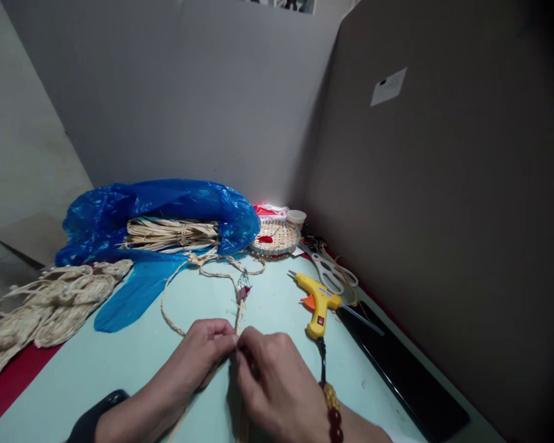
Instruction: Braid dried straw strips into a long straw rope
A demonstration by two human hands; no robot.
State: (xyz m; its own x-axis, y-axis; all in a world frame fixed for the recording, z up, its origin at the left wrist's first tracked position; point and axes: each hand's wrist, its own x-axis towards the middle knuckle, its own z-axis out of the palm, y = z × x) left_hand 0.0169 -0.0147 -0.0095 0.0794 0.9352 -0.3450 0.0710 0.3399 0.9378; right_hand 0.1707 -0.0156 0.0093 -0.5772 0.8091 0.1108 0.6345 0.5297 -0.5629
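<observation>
A braided straw cord (240, 315) runs toward me down the middle of the table from a small clip with a dark red piece (244, 291). My left hand (207, 349) is closed, thumb and finger pinching the near end of the braid. Right beside it, my right hand (273, 376) is also closed on the braid, its fingertips touching those of the left. Loose strands trail below both hands, partly hidden by them. A longer length of braid (165, 301) loops away to the left and back behind the clip.
A blue plastic bag (189, 195) holds a straw bundle (170, 235) at the back. Woven straw pieces (69, 301) lie left. A shallow basket (281, 241), a cup (297, 218), scissors (330, 271), a yellow glue gun (322, 301) and a black flat object (401, 375) stand right.
</observation>
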